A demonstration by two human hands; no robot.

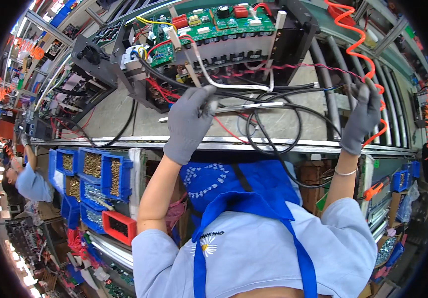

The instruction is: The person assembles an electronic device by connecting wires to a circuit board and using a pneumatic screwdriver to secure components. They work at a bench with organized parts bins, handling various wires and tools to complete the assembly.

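Grey gloves on both hands. Left hand (189, 126): fingers curled close together over a silver metal strip (254, 106); can't tell if they grip it. Right hand (362, 119): raised, fingers bent inward by the far end of a red twisted wire pair (318, 65); can't tell whether they pinch it. Black cable (300, 124) loops between the hands. Just beyond: open black chassis (298, 44), green circuit board (211, 32) on top, sitting on a greyish worktop (149, 124) with a metal front edge. Steel rollers (327, 92) on the right, coiled orange hose (371, 64) hanging over them. Blue bins (126, 179) of small hardware below the edge at left. Farther left, a co-worker (32, 184) in light blue.
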